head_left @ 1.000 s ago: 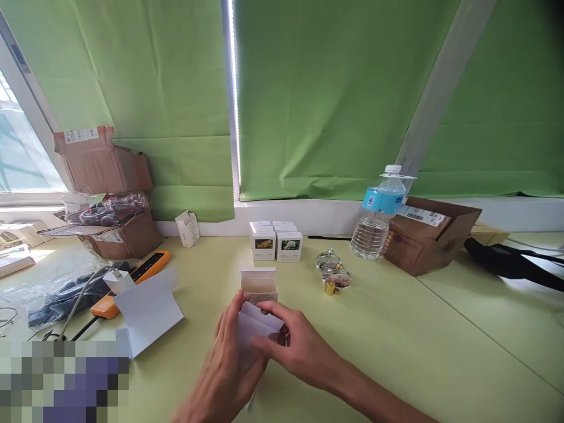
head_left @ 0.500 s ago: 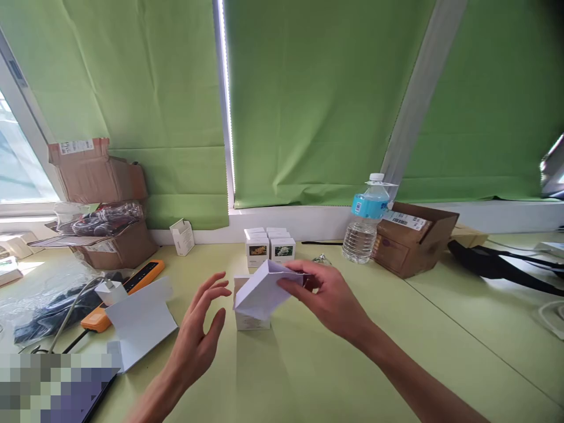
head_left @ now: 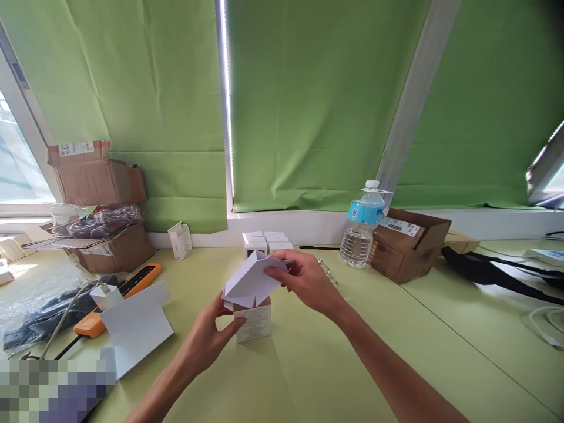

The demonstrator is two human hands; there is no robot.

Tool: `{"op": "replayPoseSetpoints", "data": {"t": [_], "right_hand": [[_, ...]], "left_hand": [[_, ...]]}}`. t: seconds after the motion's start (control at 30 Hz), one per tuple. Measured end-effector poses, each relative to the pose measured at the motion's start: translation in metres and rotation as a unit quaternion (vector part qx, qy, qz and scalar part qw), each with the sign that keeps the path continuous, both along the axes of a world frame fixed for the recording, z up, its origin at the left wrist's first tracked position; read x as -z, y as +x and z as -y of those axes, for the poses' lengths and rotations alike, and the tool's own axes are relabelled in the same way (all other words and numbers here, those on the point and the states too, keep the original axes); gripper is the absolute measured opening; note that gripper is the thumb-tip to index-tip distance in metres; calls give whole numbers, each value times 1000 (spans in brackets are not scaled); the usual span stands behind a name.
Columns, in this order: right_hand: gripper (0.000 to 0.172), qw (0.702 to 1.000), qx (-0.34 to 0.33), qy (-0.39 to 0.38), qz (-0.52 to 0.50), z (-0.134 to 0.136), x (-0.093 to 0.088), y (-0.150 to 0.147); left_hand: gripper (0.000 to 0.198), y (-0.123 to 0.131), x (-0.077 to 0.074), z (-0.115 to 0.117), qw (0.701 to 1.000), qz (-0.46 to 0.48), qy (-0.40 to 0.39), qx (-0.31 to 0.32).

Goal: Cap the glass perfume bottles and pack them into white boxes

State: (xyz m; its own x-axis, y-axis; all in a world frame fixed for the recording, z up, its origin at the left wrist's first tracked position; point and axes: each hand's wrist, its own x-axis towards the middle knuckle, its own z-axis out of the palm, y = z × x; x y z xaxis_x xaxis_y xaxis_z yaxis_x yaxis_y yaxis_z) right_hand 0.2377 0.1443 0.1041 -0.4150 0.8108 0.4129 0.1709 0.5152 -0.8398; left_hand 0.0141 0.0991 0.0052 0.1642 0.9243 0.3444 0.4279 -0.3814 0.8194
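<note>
In my right hand (head_left: 304, 279) is a folded white card insert (head_left: 251, 279), pinched by its right side and tilted down to the left. Its lower edge hangs over the top of a small white box (head_left: 254, 323) with printed text on its side, which stands on the table. My left hand (head_left: 214, 329) grips this box at its left side, thumb on the near face and fingers behind, partly hidden. Behind the insert, several small white boxes (head_left: 277, 239) stand in a group, partly covered by it.
A water bottle (head_left: 358, 229) and an open cardboard box (head_left: 405, 247) stand at the back right. At left lie a white card sheet (head_left: 136, 329), an orange power strip (head_left: 90, 324) and stacked cardboard boxes (head_left: 99, 182). A small open white box (head_left: 180, 241) stands near the wall.
My left hand has moved right and closed on the small white box. The card insert in my right hand has shifted slightly left, over the box's top.
</note>
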Motion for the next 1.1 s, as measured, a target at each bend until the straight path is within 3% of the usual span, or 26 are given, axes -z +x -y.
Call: {"op": "replayPoseSetpoints", "data": {"t": [0.27,0.4,0.5,0.63,0.8,0.97,1.1], "right_hand": [[28,992,-10,35,120,-1,-7,20],[23,983,10,64,172,5,-7,23],[31,976,29,86,198,13,-9,21],[40,969,64,151,185,20,-10,14],[21,957,61,236,159,22,-8,9],[16,944,33,258,201,25,-7,8],[17,946,69,263,175,24,-15,21]], "left_hand": [[32,1,-7,12,1000,-15,-21,-4],[37,4,-1,12,1000,-30,1,-5],[29,4,5,11,998,-60,5,-8],[31,4,10,12,996,-90,16,-17],[46,6,12,13,997,-71,28,-25],[50,8,14,12,998,-51,34,-24],[67,9,16,12,999,-16,31,-36]]}}
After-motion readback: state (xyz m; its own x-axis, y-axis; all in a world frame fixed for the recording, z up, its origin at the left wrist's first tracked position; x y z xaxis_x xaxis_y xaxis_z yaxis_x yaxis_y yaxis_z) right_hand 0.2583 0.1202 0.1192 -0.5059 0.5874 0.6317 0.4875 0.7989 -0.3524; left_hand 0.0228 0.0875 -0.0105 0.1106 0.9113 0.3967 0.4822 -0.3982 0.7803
